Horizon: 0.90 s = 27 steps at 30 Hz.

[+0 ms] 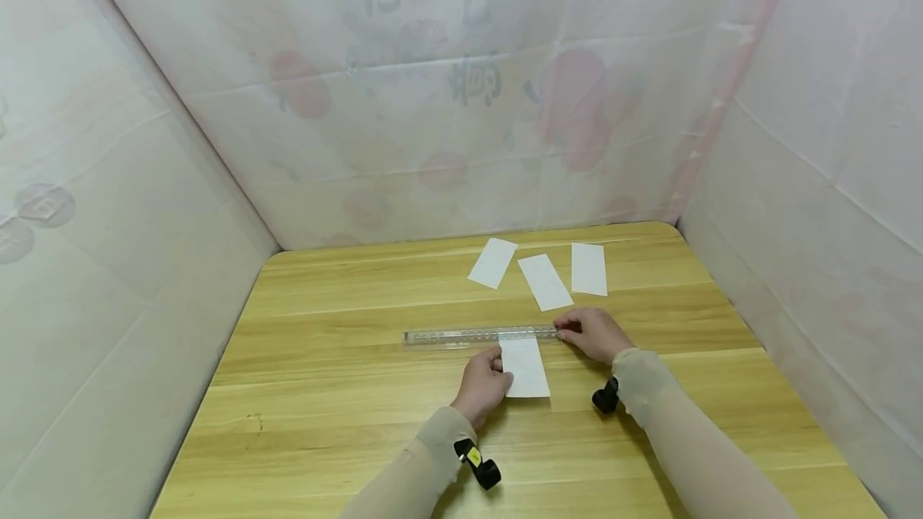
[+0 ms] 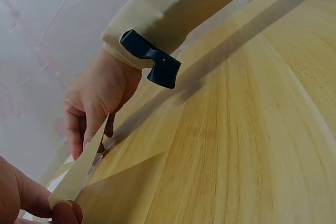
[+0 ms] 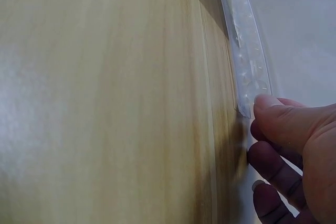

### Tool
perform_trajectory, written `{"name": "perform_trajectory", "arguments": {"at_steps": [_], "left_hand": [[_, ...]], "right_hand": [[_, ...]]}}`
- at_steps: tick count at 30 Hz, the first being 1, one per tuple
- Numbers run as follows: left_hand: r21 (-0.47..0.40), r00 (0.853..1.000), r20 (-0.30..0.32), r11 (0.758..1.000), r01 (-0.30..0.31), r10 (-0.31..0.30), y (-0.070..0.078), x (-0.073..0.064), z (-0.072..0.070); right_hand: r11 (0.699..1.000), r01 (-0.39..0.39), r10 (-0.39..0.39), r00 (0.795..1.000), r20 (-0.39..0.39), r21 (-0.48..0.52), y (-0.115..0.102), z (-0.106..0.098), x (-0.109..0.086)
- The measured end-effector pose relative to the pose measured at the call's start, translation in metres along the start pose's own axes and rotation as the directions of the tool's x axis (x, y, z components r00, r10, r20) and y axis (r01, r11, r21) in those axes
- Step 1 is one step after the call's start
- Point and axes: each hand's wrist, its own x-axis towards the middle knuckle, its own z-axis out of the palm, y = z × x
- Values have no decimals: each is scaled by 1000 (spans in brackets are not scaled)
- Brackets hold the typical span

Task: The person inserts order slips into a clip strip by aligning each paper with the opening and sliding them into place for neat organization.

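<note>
A long, flat, clear plastic strip (image 1: 450,337), shaped like a ruler with round marks along it, lies crosswise in front of the person. Its right end is pinched between thumb and fingers of my right hand (image 1: 593,335); the right wrist view shows the strip's end (image 3: 247,85) at the thumb tip. My left hand (image 1: 481,388) pinches the left edge of a white paper slip (image 1: 526,368), whose far end overlaps the strip. From the left wrist, the slip (image 2: 79,174) appears tilted up off the table between thumb and finger, with the right hand (image 2: 100,103) beyond.
Three more white slips lie toward the back of the wooden table (image 1: 303,391): a left one (image 1: 493,263), a middle one (image 1: 546,282) and a right one (image 1: 590,269). Pale fabric walls (image 1: 433,142) enclose the table at the back and both sides.
</note>
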Motion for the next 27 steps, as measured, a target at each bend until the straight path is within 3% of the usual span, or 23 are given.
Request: {"name": "perform_trajectory", "arguments": {"at_steps": [20,27], "left_hand": [[-13,1000,16,1000,-5,5,-2,2,3],[-17,999,19,999,-34,34,-2,4,3]], "right_hand": [[1000,-25,25,1000,8,15,2,1,1],[1000,-11,11,1000,0,3,2,2,1]]}}
